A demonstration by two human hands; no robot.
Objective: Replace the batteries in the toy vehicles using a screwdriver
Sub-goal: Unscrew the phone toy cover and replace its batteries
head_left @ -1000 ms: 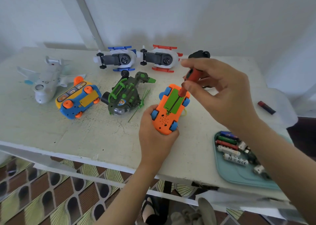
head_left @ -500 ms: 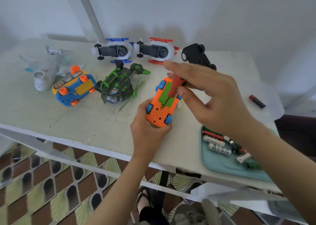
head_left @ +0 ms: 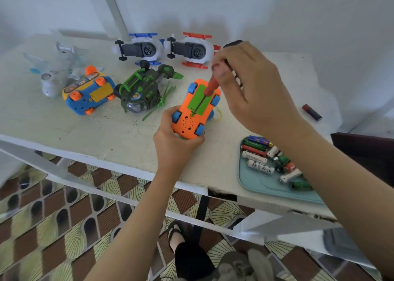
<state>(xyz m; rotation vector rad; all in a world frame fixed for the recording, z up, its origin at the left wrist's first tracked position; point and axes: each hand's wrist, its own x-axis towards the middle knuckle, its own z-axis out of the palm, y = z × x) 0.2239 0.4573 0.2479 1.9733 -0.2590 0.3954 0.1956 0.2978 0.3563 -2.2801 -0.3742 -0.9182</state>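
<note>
At the near edge of the white table [head_left: 74, 135], taking the orange toy car [head_left: 187, 125] as the clock's centre, a teal tray [head_left: 266, 185] lies at 4 o'clock. It holds a loose heap of AA batteries [head_left: 254, 150], partly hidden by the right forearm.

The left hand [head_left: 177, 142] reaches in from 6 o'clock, with fingers and thumb wrapped round the car's near end. The car is belly-up, blue wheels in the air, its green battery cover [head_left: 195, 97] facing the camera.

The right hand [head_left: 255, 88] comes over from 3 o'clock and pinches the red handle of a screwdriver [head_left: 211, 86] in its fingertips. The shaft slants down across the cover, its tip at the cover's near end.

A red-and-black battery [head_left: 312, 112] lies alone at 3 o'clock, well apart.

Just beside the car at 9 o'clock sits a green toy helicopter [head_left: 140, 91]. Beyond that is an upturned blue-and-yellow toy car [head_left: 89, 92] with orange wheels, and at 10 o'clock a white toy airplane [head_left: 55, 69].

Along the wall, a white toy aircraft with blue trim [head_left: 138, 49] stands at 11 o'clock and its red-trimmed twin [head_left: 191, 50] at 12. A black toy [head_left: 233, 43] peeks out behind the right hand's fingers at 1 o'clock.
</note>
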